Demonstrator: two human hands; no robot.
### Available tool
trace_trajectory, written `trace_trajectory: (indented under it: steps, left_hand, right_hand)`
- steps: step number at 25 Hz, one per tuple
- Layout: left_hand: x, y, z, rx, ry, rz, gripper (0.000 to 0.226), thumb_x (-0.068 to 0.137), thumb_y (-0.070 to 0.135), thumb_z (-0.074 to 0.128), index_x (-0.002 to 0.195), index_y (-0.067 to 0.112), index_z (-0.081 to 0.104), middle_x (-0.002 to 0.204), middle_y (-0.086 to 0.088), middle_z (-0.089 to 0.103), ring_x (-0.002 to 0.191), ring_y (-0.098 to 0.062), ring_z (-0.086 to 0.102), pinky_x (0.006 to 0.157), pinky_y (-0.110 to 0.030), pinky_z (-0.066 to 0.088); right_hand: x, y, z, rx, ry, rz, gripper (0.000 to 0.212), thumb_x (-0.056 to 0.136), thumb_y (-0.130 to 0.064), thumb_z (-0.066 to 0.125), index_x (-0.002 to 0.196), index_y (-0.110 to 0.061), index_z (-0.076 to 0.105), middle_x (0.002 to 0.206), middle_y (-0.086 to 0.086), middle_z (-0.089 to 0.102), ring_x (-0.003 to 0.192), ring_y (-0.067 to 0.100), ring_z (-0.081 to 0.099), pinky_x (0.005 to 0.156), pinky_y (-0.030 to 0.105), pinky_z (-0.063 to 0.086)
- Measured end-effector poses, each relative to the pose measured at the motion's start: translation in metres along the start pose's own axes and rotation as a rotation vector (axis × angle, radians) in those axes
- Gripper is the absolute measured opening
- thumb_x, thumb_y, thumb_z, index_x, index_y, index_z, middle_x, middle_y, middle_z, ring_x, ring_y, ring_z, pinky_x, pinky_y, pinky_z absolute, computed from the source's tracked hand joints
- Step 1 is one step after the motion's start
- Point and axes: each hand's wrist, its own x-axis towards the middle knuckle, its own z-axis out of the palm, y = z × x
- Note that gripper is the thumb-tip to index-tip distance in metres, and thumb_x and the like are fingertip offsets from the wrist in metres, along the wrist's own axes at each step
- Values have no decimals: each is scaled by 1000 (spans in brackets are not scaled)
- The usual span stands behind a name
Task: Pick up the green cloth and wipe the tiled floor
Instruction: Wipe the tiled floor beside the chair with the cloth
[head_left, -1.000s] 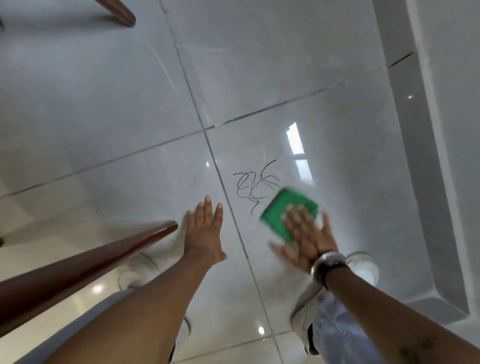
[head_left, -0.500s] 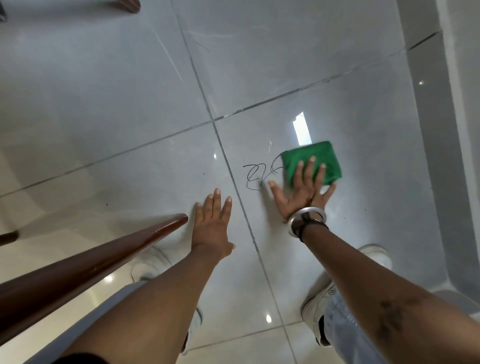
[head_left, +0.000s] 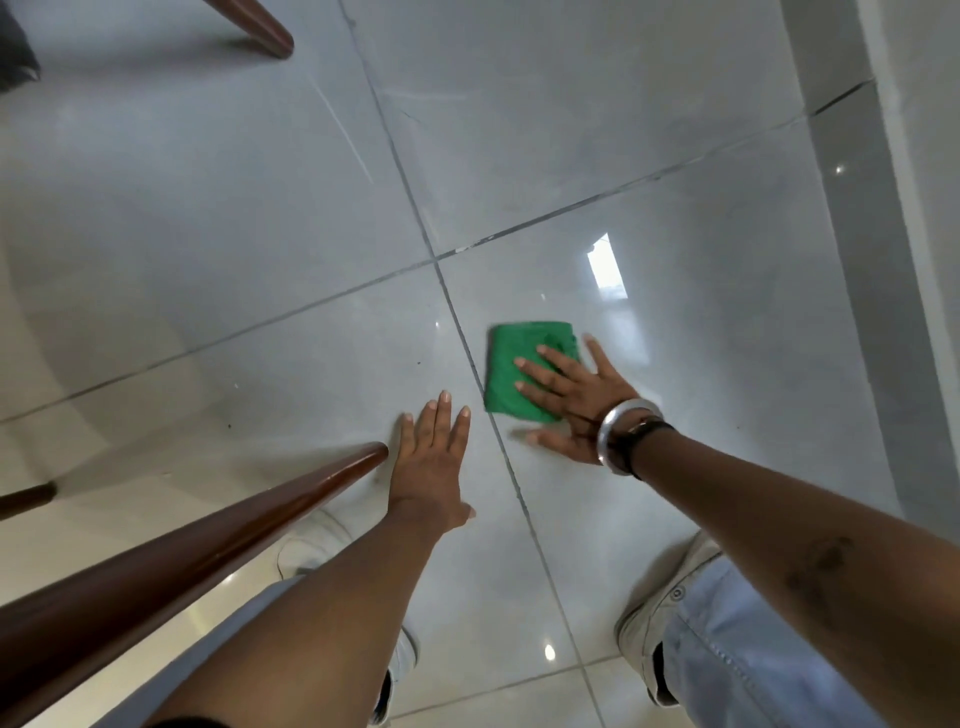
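Note:
The folded green cloth (head_left: 511, 364) lies flat on the glossy grey tiled floor (head_left: 727, 395), just right of a grout line. My right hand (head_left: 576, 405) presses down on the cloth's right half with fingers spread, a metal bangle and a dark watch at the wrist. My left hand (head_left: 434, 467) rests flat on the neighbouring tile to the left, holding nothing, about a hand's width from the cloth. No marks show on the tile around the cloth.
A brown wooden furniture leg (head_left: 208, 535) slants in from the lower left and ends beside my left hand. Another leg (head_left: 254, 31) stands at the top left. A grey skirting (head_left: 857, 260) runs along the right. My white shoes (head_left: 311, 540) are below.
My right hand slid the cloth left and toward me, over the spot where a black scribble showed. The scribble is no longer visible. My left hand stayed planted.

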Motion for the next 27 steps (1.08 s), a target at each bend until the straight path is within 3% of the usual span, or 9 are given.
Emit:
trace_trajectory:
  steps: [3,4,5,8,10,15,20,23,27]
  left_hand:
    - [-1,0,-2,35,-20,-3,135,67,69,68,148,12,-24,159,-20,-26,149,-37,-18,120,-53,-9]
    - [-2,0,-3,45,-32,-6,136,67,68,69,148,12,-24,159,-21,-26,149,-37,-18,119,-54,-9]
    - [-3,1,-3,50,-40,-7,135,67,67,70,149,12,-23,159,-21,-26,149,-37,-18,119,-54,-10]
    - [-5,4,-8,61,-26,-34,129,71,60,70,150,12,-20,161,-20,-22,149,-37,-15,118,-57,-10]
    - [-3,5,-7,60,-23,-43,127,72,55,72,150,12,-20,161,-20,-22,149,-37,-15,118,-57,-10]
    - [-3,9,-4,86,-45,-55,129,71,59,72,150,12,-18,161,-20,-20,150,-38,-13,119,-57,-7]
    - [-5,0,-21,95,-91,-46,110,81,39,66,152,16,-16,162,-16,-21,150,-36,-11,118,-58,-9]
    - [-2,7,-27,95,-102,-70,100,85,30,58,152,15,-15,162,-16,-21,150,-37,-13,118,-58,-10]
    - [4,-5,-50,70,-97,-110,96,87,33,55,153,14,-12,162,-17,-18,150,-37,-13,118,-58,-11]
  right_hand:
    - [5,20,-7,190,121,628,82,84,-75,7,150,-28,18,163,-1,11,149,24,2,109,58,-17]
    - [15,12,-16,218,89,665,83,84,-75,11,151,-26,17,163,1,10,149,27,0,108,56,-18]
    - [22,-1,-19,138,53,558,84,83,-74,11,151,-25,17,163,1,9,149,28,-1,109,56,-18]
    - [15,-16,-13,-142,-48,-120,74,89,-66,10,152,-27,16,163,0,8,149,29,-1,110,62,-16]
    - [13,-4,-14,-163,-81,-223,67,93,-61,15,151,-28,16,163,0,8,149,29,2,110,62,-15]
    - [65,-28,-33,51,6,248,72,89,-65,11,151,-29,17,163,1,9,149,29,2,110,62,-14]
    - [-34,-30,12,-77,-140,61,70,89,-58,14,151,-26,20,163,1,10,149,31,6,112,65,-4]
    - [-87,-4,28,-55,-109,170,64,89,-52,32,148,-27,29,159,3,28,146,31,22,108,73,12]
    - [-7,-1,-2,121,102,624,70,93,-61,29,151,-26,14,163,4,10,149,31,7,106,67,-9]
